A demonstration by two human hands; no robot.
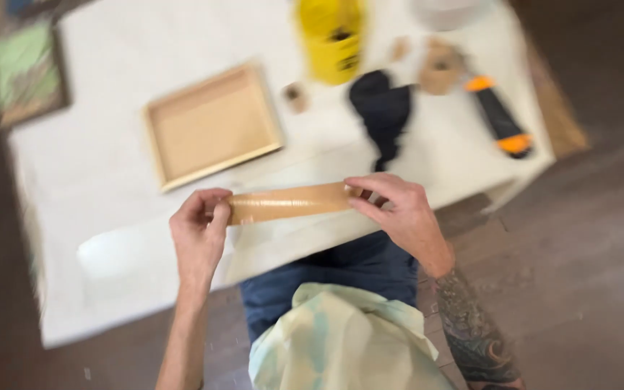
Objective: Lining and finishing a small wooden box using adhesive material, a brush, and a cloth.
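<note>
A strip of brown tape [288, 203] is stretched out between both hands, its long axis running left to right, the right end sitting a touch farther away than the left. It hangs in the air just over the near edge of the table [102, 159], in front of the person's body. The table is covered in white and sits on a dark wood floor [586, 238]. On it, a shallow wooden frame [212, 126] lies flat, far left of the tape. Farther off there's a yellow container [331, 37], a black cloth [383, 112], and a black and orange tool [501, 117] out to the right. The whole view is blurred. The left hand [198, 235] pinches the left end of the tape, fingers curled, forearm coming up from below. The right hand [397, 209] pinches the right end, wrist bent, tattooed forearm angling in from the near right.
</note>
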